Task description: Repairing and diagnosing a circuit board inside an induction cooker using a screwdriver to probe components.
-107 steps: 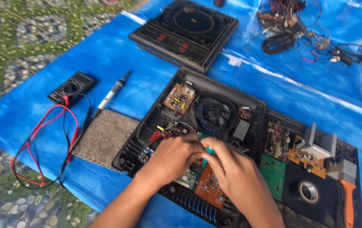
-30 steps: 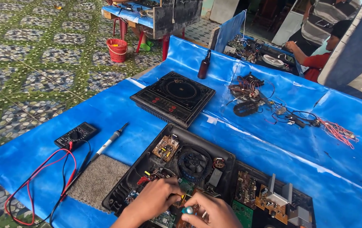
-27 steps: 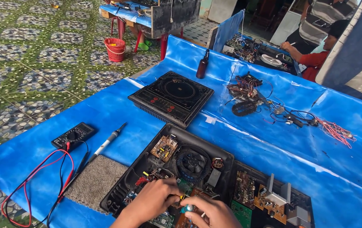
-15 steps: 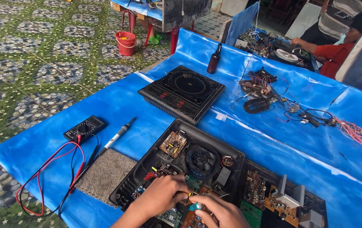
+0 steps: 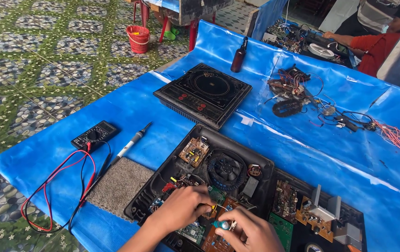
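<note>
Near the table's (image 5: 302, 154) front edge, the left hand (image 5: 181, 210) presses fingertips onto the board (image 5: 218, 233) inside the opened cooker (image 5: 200, 186) to steady it, while the right hand (image 5: 251, 231) pinches a teal-handled screwdriver (image 5: 222, 225) upright over it, multimeter (image 5: 95, 135) parked by the left edge.

a multimeter (image 5: 94, 135) (red leads attached) beside a soldering iron (image 5: 132, 141), near a red bucket (image 5: 138, 38).

Two bare hands, left hand (image 5: 181, 210) and right hand (image 5: 251, 231), enter from near edge. Left forearm bare to frame edge, no sleeve visible. No gloves, rings, watch or wristband showing. Short nails. Right wrist cut off by frame bottom.
</note>
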